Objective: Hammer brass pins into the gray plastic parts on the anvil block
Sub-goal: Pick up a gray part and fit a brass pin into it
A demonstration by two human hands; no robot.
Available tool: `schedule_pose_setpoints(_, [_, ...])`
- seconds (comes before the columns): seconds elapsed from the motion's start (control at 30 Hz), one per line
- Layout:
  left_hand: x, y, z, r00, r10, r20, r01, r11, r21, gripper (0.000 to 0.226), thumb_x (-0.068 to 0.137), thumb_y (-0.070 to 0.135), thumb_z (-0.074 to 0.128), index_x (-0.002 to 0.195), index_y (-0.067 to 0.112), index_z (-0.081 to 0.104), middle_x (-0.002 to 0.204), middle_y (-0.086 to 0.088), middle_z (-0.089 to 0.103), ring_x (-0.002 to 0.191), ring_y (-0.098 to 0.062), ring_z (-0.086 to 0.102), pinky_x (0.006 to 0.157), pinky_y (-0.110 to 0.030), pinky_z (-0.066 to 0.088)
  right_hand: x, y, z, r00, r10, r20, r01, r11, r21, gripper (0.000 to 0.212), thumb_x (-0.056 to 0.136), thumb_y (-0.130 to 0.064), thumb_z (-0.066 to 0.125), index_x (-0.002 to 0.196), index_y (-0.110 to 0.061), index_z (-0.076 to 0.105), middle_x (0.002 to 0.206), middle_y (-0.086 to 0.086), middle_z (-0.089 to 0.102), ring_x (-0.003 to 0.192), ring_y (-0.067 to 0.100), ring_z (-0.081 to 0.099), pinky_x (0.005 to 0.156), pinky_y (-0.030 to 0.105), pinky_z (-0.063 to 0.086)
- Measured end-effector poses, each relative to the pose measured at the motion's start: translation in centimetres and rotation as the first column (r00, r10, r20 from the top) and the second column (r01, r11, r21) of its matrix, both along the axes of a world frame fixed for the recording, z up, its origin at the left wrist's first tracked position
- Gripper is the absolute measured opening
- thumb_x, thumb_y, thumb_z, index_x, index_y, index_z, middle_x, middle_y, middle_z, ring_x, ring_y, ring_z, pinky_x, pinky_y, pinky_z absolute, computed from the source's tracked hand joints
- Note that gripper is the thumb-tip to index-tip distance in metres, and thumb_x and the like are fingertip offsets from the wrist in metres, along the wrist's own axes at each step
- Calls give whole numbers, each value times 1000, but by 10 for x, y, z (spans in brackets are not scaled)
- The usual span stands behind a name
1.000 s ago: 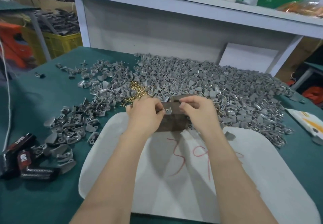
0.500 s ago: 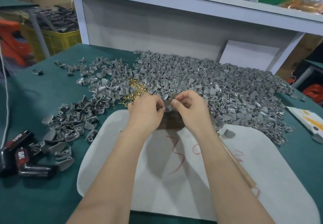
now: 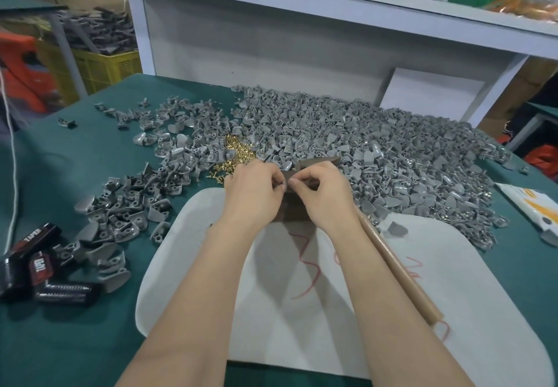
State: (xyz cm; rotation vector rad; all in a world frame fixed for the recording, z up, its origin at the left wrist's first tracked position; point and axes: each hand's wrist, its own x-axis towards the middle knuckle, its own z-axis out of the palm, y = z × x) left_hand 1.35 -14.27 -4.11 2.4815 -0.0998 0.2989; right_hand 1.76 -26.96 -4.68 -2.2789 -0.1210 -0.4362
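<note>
Brass pins (image 3: 238, 157) sit in a loose pile on the desk (image 3: 75, 160), just beyond the left hand (image 3: 253, 196) and hemmed in by the gray plastic parts (image 3: 377, 145). The anvil block (image 3: 317, 161) stands at the far edge of the white mat (image 3: 453, 281), mostly covered by both hands. Left hand and right hand (image 3: 324, 198) have fingers curled in, tips meeting over the block. What they pinch is hidden, so we cannot tell whether either holds a pin or a part. A wooden handle (image 3: 398, 269) lies on the mat along the right forearm, ungripped, its head out of sight.

Risks as we judge them:
- Pin seated crooked in the part: a blow would bend it or split the plastic.
- Part not flat on the block: it kicks out sideways into the heap.
- Fingers this close to the strike point: a glancing hit lands on them.
- Dropped pin is small and would vanish among the parts crowding the block.
- Forearm could nudge the handle off the mat.
</note>
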Motion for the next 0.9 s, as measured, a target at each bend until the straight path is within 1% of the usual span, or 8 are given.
schedule_pose_setpoints(0.1, [0, 0, 0, 1000, -5, 1, 5, 1000, -5, 9, 89, 29, 61, 93, 25, 69, 104, 0, 64, 108, -25, 55, 93, -40, 42, -2, 1, 0, 1000, -11, 5, 10, 1000, 20, 11, 84, -14, 69, 75, -20, 66, 80, -13, 46, 67, -5, 47, 65, 1, 33])
schedule_pose_setpoints(0.2, [0, 1, 1, 1000, -7, -3, 7, 1000, -3, 9, 89, 29, 61, 93, 25, 69, 104, 0, 64, 107, -25, 56, 93, -42, 43, -3, 2, -1, 1000, -11, 2, 11, 1000, 28, 17, 84, -14, 68, 72, -23, 61, 82, -10, 48, 70, 0, 48, 64, 10, 32])
schedule_pose_setpoints(0.33, [0, 1, 1, 1000, -10, -2, 10, 1000, -3, 10, 89, 28, 61, 94, 24, 69, 105, -1, 64, 106, -25, 56, 92, -41, 44, -6, 4, -1, 1000, -16, 5, 16, 1000, 27, 16, 84, -13, 68, 72, -21, 61, 80, -11, 47, 79, 11, 51, 72, 18, 35])
schedule_pose_setpoints(0.47, [0, 0, 1, 1000, -13, 8, 13, 1000, -4, 10, 90, 26, 60, 93, 23, 69, 104, -1, 65, 105, -26, 56, 91, -40, 45, -6, 7, 3, 999, -29, -14, 28, 996, -82, 11, 86, -14, 64, 75, -15, 63, 85, -5, 49, 89, 20, 56, 83, 31, 42])
schedule_pose_setpoints(0.57, [0, 0, 1, 1000, -9, 10, 9, 1000, -3, 9, 89, 25, 61, 92, 23, 69, 104, -1, 65, 105, -26, 56, 89, -38, 45, -3, 10, 11, 997, -43, -64, 27, 974, -225, 13, 88, -19, 61, 74, -18, 61, 94, 0, 54, 95, 24, 56, 87, 41, 43])
schedule_pose_setpoints(0.67, [0, 0, 2, 1000, -14, 10, 14, 1000, -2, 9, 89, 25, 62, 92, 23, 70, 103, -1, 66, 104, -26, 57, 88, -39, 46, -1, 11, 16, 993, -67, -98, 36, 955, -294, 17, 88, -21, 60, 71, -23, 58, 100, 2, 57, 97, 26, 57, 88, 42, 44])
schedule_pose_setpoints(0.83, [-1, 0, 1, 1000, -14, 17, 14, 1000, -9, 9, 88, 24, 62, 91, 22, 70, 102, -1, 66, 104, -26, 58, 88, -39, 47, -3, 9, 13, 994, -54, -96, 31, 972, -232, 11, 88, -22, 62, 78, -19, 66, 99, 3, 59, 98, 25, 57, 90, 43, 43])
schedule_pose_setpoints(0.9, [-1, 1, 1, 1000, -15, 23, 15, 1000, -4, 9, 89, 24, 61, 91, 22, 69, 103, -2, 64, 104, -27, 57, 88, -39, 46, -2, 6, 14, 991, -42, -126, 15, 977, -211, 10, 88, -24, 62, 83, -20, 69, 99, 2, 62, 98, 23, 57, 88, 39, 44])
